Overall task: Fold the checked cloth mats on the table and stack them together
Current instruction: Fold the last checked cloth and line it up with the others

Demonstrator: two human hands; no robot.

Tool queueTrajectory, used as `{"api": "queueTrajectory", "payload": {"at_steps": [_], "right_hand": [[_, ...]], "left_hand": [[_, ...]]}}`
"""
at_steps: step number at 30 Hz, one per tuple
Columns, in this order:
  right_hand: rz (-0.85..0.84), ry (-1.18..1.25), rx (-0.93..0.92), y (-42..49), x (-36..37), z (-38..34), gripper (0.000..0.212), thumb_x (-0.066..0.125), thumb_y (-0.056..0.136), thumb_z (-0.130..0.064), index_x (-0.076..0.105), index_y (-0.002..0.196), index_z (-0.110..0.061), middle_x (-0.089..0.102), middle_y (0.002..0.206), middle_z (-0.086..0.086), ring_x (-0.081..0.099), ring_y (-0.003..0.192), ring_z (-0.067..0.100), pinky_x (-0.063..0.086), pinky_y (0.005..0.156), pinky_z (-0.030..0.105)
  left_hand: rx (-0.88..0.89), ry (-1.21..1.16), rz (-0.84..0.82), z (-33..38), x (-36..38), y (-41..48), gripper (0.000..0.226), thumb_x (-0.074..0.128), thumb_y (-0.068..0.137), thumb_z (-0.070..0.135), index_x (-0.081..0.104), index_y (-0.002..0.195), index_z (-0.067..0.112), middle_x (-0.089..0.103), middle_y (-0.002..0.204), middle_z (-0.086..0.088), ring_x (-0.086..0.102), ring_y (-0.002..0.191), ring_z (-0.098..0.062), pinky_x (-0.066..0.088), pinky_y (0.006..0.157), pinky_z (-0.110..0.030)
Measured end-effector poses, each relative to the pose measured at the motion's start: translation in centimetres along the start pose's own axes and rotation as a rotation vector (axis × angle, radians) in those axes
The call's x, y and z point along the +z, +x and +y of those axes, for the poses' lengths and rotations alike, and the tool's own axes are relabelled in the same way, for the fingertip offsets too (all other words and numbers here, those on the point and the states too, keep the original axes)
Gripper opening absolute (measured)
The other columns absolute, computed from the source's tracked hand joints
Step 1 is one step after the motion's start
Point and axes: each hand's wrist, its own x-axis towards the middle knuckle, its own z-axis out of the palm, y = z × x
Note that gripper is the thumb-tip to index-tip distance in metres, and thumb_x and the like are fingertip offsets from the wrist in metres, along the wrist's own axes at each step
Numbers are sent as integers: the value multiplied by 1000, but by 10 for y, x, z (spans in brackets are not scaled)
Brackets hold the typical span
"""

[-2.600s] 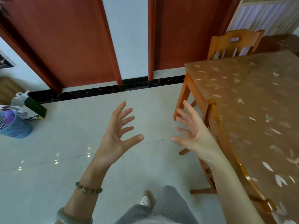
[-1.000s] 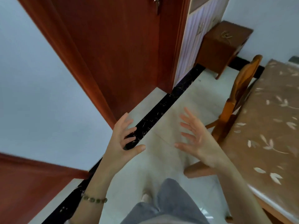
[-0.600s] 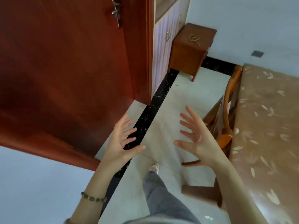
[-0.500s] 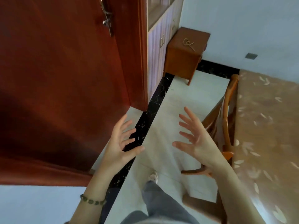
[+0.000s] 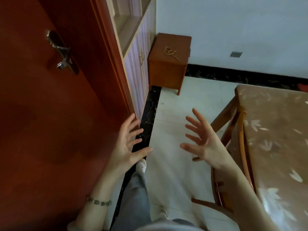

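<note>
No checked cloth mat is in view. My left hand and my right hand are raised in front of me over the floor, palms facing each other, fingers spread, nothing in either. The table with a brown leaf-patterned cover stands at the right; the part of it that I see bears no cloth. My right hand hangs just left of a wooden chair pushed against the table's near side.
A red-brown door with a metal handle fills the left. Beyond it stand a striped cabinet and a small wooden box stool against the white wall. Pale tiled floor runs between door and table.
The view has swung round from the doorway and floor toward the door, cabinet and table corner. Both hands kept the same open pose throughout.
</note>
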Motion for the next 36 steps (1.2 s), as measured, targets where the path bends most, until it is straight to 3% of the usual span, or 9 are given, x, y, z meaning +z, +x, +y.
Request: {"api": "queueTrajectory", "payload": {"at_steps": [7, 12, 18, 22, 24, 29, 32, 36], "right_hand": [[208, 53, 33, 125, -20, -7, 114, 79, 52, -63, 19, 146, -43, 36, 147, -8, 43, 130, 5, 42, 105, 33], [322, 56, 36, 185, -35, -11, 101, 78, 66, -30, 19, 147, -38, 37, 147, -7, 43, 129, 5, 42, 106, 36], [465, 78, 67, 245, -81, -10, 104, 82, 57, -53, 23, 142, -49, 39, 145, -11, 45, 128, 3, 44, 102, 29], [529, 88, 96, 288, -125, 5, 98, 78, 64, -27, 23, 143, -44, 39, 145, -9, 45, 128, 4, 42, 106, 37], [557, 96, 101, 312, -154, 15, 97, 80, 66, -27, 24, 142, -46, 40, 144, -9, 46, 127, 4, 42, 106, 38], [631, 107, 102, 372, -237, 33, 96, 81, 68, -31, 24, 144, -41, 42, 143, -8, 47, 126, 5, 42, 106, 40], [638, 97, 118, 400, -291, 34, 98, 82, 64, -43, 24, 144, -42, 42, 143, -10, 46, 126, 4, 43, 105, 35], [675, 101, 134, 432, -349, 36, 97, 77, 65, -26, 22, 145, -38, 41, 143, -8, 46, 127, 5, 41, 106, 36]], "left_hand": [[2, 13, -203, -5, -30, 168, 103, 81, 61, 34, 25, 147, 32, 42, 146, 9, 51, 125, -3, 47, 98, -23], [49, 85, -350, 0, -37, 262, 104, 82, 63, 37, 23, 149, 32, 41, 146, 9, 48, 128, -7, 44, 100, -27], [85, 89, -480, 8, -6, 368, 99, 79, 63, 42, 22, 144, 41, 40, 146, 9, 49, 126, -4, 44, 101, -24], [84, 73, -547, 3, 33, 436, 100, 81, 58, 59, 24, 140, 51, 39, 146, 13, 49, 126, -3, 44, 101, -29], [77, 67, -566, 0, 55, 474, 99, 80, 58, 62, 24, 139, 52, 39, 146, 14, 50, 125, -4, 45, 101, -31], [77, 70, -596, 5, 119, 572, 101, 83, 60, 52, 25, 142, 45, 41, 145, 9, 52, 124, -9, 47, 101, -34], [82, 66, -628, 19, 162, 627, 100, 82, 61, 41, 24, 143, 41, 41, 145, 9, 52, 124, -8, 47, 101, -32], [89, 43, -682, 32, 212, 687, 100, 81, 62, 36, 24, 144, 39, 40, 146, 7, 52, 124, -9, 46, 101, -33]]}}
